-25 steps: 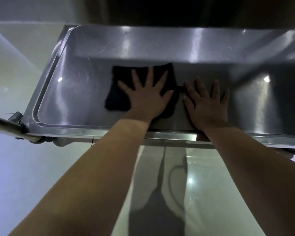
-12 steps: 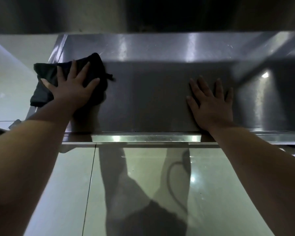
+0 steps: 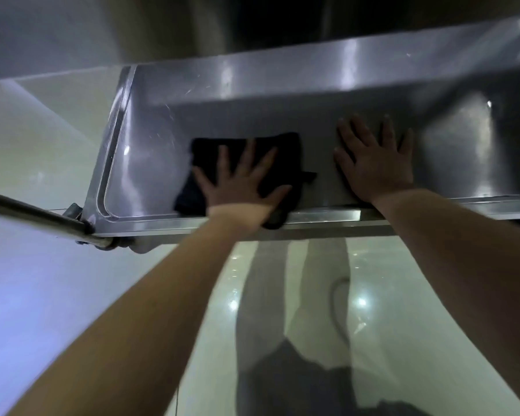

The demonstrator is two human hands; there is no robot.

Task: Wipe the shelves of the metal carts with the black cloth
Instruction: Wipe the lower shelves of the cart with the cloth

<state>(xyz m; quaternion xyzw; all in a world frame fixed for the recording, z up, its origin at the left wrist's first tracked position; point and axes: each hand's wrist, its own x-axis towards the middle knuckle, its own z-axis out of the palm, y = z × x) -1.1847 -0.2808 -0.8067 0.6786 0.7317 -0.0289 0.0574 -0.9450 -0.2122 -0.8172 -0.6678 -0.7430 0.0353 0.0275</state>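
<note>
Because one corner of the black cloth is hanging over the front lip, it is risking a snag or a slide off the cart shelf.

Left hand: I am pressing it flat on the cloth, fingers spread.

Right hand: lying flat on bare steel, holding nothing, possibly smudging it.

Shelf: glossy, scratched, with a round-cornered raised rim.

Cloth: soft, matte, crumpled.

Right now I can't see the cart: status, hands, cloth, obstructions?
Left hand flat on black cloth at front edge of shelf. Right hand flat on bare shelf. Nothing blocking.
</note>
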